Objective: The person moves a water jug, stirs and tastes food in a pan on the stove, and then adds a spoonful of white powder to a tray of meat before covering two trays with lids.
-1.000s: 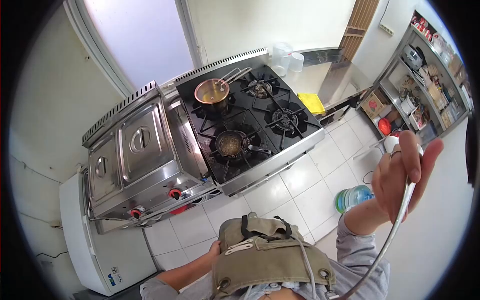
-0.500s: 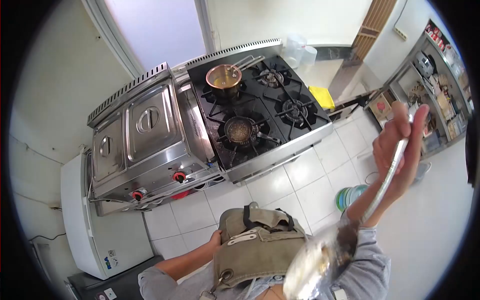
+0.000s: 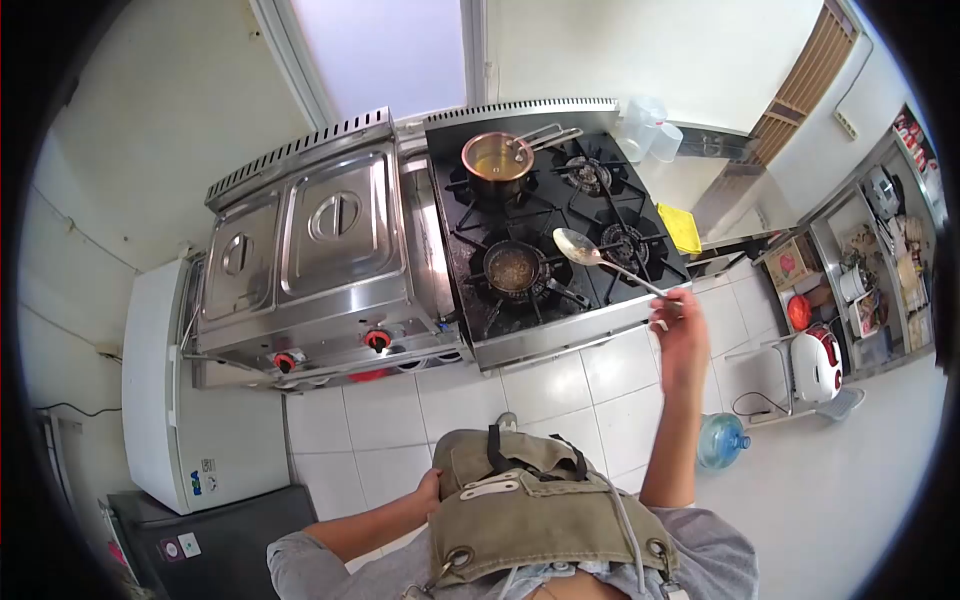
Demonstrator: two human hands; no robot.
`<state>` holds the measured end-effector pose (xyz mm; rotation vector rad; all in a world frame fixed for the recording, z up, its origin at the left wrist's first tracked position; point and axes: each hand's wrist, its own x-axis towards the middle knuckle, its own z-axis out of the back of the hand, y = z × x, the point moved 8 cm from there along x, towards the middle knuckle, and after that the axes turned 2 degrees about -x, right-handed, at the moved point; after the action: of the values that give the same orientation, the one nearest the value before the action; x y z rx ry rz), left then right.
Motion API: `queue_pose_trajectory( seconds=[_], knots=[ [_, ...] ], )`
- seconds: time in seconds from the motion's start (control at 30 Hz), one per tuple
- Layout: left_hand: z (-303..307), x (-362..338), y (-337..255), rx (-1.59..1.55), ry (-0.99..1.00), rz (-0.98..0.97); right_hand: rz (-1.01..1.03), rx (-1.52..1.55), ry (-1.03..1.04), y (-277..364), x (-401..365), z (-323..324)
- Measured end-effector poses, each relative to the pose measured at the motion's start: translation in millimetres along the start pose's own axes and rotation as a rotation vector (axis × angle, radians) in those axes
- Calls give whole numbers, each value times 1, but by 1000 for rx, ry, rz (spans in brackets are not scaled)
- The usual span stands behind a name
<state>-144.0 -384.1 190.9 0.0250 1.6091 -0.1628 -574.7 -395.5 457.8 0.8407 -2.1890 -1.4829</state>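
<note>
A long metal spoon is held by its handle end in my right hand. The spoon's bowl is over the black stove, to the right of a small black pan with brownish contents. Behind that pan, a copper-coloured pot with yellowish liquid stands on the back left burner. My left hand is low by the side of the olive apron; its fingers are mostly hidden against the cloth.
Left of the stove stands a steel unit with two lidded compartments. A yellow cloth and clear plastic containers are at the right. A water bottle and a red-and-white appliance stand farther right, near shelves.
My right hand has come down and forward, bringing the spoon from close to my face to over the stove. The camera view has shifted. My left hand stays by the apron.
</note>
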Motion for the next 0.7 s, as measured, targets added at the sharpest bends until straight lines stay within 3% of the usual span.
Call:
queue_pose_trajectory(
  seconds=[0.1,0.33,0.7],
  knots=[
    [-6,-22,-2,50,28,5,-138,-136,10,-54,-5,-7],
    [1,-11,5,23,42,-4,-450,-36,143,-183,-6,-22],
    [12,-4,15,-38,19,2,-525,-111,235,-247,20,-41]
  ],
)
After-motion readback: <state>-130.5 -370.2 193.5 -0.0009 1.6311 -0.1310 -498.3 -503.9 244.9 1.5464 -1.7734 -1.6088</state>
